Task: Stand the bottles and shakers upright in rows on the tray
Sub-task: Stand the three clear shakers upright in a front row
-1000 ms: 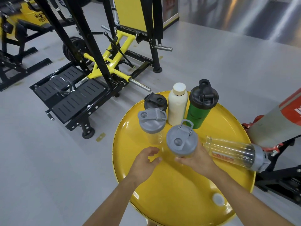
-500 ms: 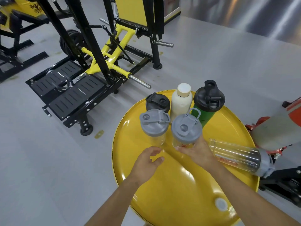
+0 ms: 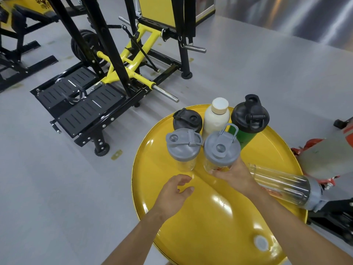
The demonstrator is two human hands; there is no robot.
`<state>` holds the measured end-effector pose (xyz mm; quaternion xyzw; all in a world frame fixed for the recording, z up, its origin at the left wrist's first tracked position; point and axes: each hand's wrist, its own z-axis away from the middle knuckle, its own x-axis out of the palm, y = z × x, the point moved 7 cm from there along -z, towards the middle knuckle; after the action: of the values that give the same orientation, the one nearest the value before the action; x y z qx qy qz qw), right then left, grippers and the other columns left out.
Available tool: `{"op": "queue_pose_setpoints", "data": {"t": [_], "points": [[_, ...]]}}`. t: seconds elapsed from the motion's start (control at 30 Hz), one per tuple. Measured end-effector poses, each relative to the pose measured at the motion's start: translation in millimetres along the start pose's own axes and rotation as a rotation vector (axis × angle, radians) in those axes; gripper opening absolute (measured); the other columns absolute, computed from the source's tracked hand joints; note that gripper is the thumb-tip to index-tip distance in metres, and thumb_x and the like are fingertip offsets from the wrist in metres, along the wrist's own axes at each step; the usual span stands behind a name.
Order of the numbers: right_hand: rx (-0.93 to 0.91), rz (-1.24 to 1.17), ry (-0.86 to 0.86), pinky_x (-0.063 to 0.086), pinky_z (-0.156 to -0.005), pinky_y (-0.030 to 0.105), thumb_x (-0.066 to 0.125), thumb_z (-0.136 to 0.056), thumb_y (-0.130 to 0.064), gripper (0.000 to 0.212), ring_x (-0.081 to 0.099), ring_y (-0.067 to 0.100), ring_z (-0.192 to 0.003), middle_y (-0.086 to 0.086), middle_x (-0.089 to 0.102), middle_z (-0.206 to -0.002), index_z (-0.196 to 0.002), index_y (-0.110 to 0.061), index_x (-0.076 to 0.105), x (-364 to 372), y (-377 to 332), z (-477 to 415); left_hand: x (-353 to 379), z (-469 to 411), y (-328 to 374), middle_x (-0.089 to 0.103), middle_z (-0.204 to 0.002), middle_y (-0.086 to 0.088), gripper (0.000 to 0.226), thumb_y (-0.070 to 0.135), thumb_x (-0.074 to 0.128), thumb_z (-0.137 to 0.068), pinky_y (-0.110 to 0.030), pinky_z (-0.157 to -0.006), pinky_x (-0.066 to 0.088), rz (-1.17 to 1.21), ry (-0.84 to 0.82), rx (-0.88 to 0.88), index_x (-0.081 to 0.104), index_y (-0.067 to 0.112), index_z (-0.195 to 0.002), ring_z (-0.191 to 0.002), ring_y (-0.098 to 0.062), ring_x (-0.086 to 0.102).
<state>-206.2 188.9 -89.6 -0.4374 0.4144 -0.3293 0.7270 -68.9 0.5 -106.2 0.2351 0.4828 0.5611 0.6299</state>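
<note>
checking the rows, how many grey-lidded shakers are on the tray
3: one upright front-left, one upright beside it in the right hand, one lying on its side at the right rim. None seems hidden.

My right hand (image 3: 234, 175) grips the base of a clear grey-lidded shaker (image 3: 221, 151), upright mid-tray. At its nine o'clock stands a twin grey-lidded shaker (image 3: 182, 148); my left hand (image 3: 174, 192) hovers empty, fingers loose, just below it. Back row on the yellow tray (image 3: 219, 222): black shaker (image 3: 187, 120), cream bottle (image 3: 216, 116), green shaker (image 3: 249, 119). At three o'clock, one clear bottle (image 3: 282, 183) lies on its side.
</note>
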Motion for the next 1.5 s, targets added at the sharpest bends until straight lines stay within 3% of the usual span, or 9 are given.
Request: {"op": "queue_pose_setpoints", "data": {"t": [0.13,0.4,0.63,0.8,0.87,1.0,1.17,1.33,1.5], "points": [[0.014,-0.019,0.003,0.045,-0.073,0.000,0.092,-0.071,-0.012,0.087,0.059,0.010,-0.114,-0.014,0.064,-0.122,-0.143,-0.025,0.045,0,-3,0,2,0,0,0.063,-0.125,0.016,0.022,0.028,0.070,-0.093,-0.034,-0.106,0.048,-0.001,-0.005,-0.007,0.064,0.035,-0.113,-0.120,0.003,0.054],[0.000,-0.106,0.025,0.050,-0.076,0.007,0.093,-0.071,-0.009,0.092,0.061,0.009,-0.115,-0.012,0.066,-0.124,-0.146,-0.025,0.043,7,-5,4,3,2,-2,0.064,-0.125,0.015,0.024,0.028,0.070,-0.093,-0.034,-0.107,0.048,0.012,-0.011,-0.009,0.065,0.032,-0.116,-0.121,0.000,0.055],[0.002,-0.113,0.037,0.056,-0.097,0.038,0.096,-0.067,-0.017,0.094,0.064,0.016,-0.116,-0.010,0.068,-0.123,-0.144,-0.029,0.043,9,-5,2,1,5,-4,0.064,-0.124,0.016,0.024,0.029,0.070,-0.093,-0.034,-0.107,0.048,-0.003,-0.009,-0.011,0.065,0.032,-0.116,-0.121,0.000,0.055],[0.010,-0.117,0.040,0.055,-0.099,0.043,0.096,-0.065,-0.020,0.094,0.063,0.015,-0.118,-0.012,0.068,-0.123,-0.142,-0.034,0.043,13,-8,4,5,6,-3,0.064,-0.124,0.014,0.024,0.027,0.070,-0.093,-0.033,-0.105,0.048,-0.005,-0.014,-0.008,0.066,0.030,-0.116,-0.121,-0.002,0.055],[0.026,-0.115,0.047,0.054,-0.101,0.039,0.096,-0.066,-0.018,0.092,0.062,0.013,-0.116,-0.010,0.066,-0.125,-0.140,-0.032,0.044,14,-9,5,8,6,0,0.064,-0.125,0.014,0.024,0.027,0.070,-0.093,-0.031,-0.105,0.047,-0.009,-0.022,-0.007,0.065,0.030,-0.117,-0.122,-0.003,0.055],[0.057,-0.053,0.060,0.042,-0.081,0.001,0.091,-0.072,-0.010,0.087,0.052,0.008,-0.116,-0.008,0.056,-0.131,-0.139,-0.027,0.039,14,-13,15,14,5,6,0.064,-0.125,0.013,0.025,0.027,0.070,-0.093,-0.031,-0.105,0.047,-0.012,-0.034,0.009,0.065,0.028,-0.118,-0.121,-0.001,0.055],[0.159,-0.049,0.099,0.049,-0.097,0.032,0.085,-0.081,-0.018,0.079,0.050,0.017,-0.130,-0.005,0.049,-0.143,-0.146,-0.017,0.038,11,3,43,25,0,12,0.066,-0.124,0.013,0.023,0.026,0.072,-0.091,-0.034,-0.104,0.049,-0.019,-0.053,0.027,0.067,0.030,-0.114,-0.119,-0.001,0.057],[0.316,-0.223,0.162,0.053,-0.101,0.043,0.081,-0.085,-0.023,0.053,0.067,0.015,-0.110,-0.004,0.065,-0.124,-0.130,-0.020,0.055,-4,24,82,37,-5,18,0.068,-0.121,0.010,0.023,0.023,0.073,-0.091,-0.039,-0.102,0.051,-0.053,-0.082,0.046,0.068,0.025,-0.114,-0.116,-0.002,0.059],[0.502,-0.651,0.324,0.057,-0.098,0.045,0.076,-0.089,-0.022,0.034,0.069,0.026,-0.108,0.012,0.069,-0.118,-0.117,-0.009,0.064,-31,52,110,50,-8,26,0.065,-0.121,0.014,0.020,0.023,0.070,-0.094,-0.036,-0.103,0.051,-0.092,-0.135,0.045,0.068,0.027,-0.113,-0.116,0.003,0.057]]}}
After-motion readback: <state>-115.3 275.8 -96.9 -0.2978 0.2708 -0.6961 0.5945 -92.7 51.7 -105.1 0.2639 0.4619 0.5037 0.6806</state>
